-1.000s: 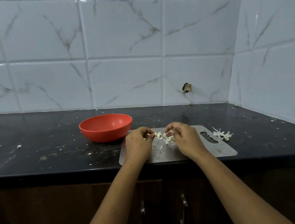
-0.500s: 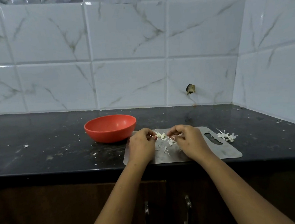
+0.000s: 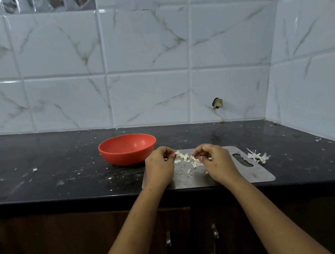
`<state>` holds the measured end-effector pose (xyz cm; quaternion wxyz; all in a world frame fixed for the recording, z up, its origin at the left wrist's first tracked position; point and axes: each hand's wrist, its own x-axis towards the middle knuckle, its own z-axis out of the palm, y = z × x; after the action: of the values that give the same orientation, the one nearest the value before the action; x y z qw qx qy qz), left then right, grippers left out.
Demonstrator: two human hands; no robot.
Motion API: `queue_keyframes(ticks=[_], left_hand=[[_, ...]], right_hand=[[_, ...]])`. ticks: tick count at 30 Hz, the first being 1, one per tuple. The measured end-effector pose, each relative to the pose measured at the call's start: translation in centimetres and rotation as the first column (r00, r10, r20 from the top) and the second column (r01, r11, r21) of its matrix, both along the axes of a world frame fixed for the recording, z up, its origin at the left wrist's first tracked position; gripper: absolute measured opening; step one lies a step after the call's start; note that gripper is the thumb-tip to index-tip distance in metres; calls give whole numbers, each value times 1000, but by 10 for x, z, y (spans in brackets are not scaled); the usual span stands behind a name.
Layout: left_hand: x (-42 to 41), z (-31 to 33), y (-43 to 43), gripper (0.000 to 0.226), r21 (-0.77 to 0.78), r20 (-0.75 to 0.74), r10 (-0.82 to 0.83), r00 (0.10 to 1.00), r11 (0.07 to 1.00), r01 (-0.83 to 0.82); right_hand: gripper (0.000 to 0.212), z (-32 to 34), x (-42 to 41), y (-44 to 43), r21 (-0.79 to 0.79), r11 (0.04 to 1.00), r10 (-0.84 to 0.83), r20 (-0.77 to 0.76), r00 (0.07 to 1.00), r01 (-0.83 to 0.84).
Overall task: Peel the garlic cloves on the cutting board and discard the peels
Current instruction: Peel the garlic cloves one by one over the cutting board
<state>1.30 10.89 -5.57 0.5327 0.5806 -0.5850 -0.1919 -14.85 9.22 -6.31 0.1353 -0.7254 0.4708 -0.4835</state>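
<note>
A steel cutting board (image 3: 254, 173) lies at the counter's front edge. Small garlic pieces and peel scraps (image 3: 184, 157) are scattered on its middle. My left hand (image 3: 159, 168) rests on the board's left end, fingers curled, and pinches a small garlic clove (image 3: 176, 153) at its fingertips. My right hand (image 3: 215, 163) sits just right of the scraps, its curled fingers pinching a bit of peel (image 3: 201, 160). A gap with the loose scraps separates the two hands.
A red bowl (image 3: 127, 149) stands left of the board, behind my left hand. A small heap of peels (image 3: 258, 156) lies off the board's right end. The dark counter (image 3: 55, 167) is speckled with flakes. A tiled wall corner closes the right side.
My hands, which met over one garlic piece, have drawn slightly apart. The camera has tilted a little, so the scene sits lower in view.
</note>
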Motion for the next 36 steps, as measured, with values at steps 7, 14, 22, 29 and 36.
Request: queue_keyframes(ticks=[7, 14, 22, 29, 36], left_hand=[[47, 41, -1, 9, -238, 186, 282, 941, 942, -235], [93, 47, -19, 13, 19, 471, 360, 806, 909, -417], [77, 48, -20, 23, -38, 461, 334, 822, 933, -358], [9, 30, -17, 13, -56, 496, -6, 868, 998, 39], [-23, -7, -15, 24, 34, 420, -258, 870, 963, 269]], right_hand=[[34, 5, 2, 5, 19, 1000, 25, -107, 994, -23], [25, 0, 5, 1, 34, 998, 58, -64, 996, -56], [29, -2, 3, -6, 69, 997, -6, -160, 987, 17], [22, 0, 1, -3, 2, 1000, -9, -47, 999, 9], [8, 2, -2, -2, -11, 1000, -2, 153, 988, 4]])
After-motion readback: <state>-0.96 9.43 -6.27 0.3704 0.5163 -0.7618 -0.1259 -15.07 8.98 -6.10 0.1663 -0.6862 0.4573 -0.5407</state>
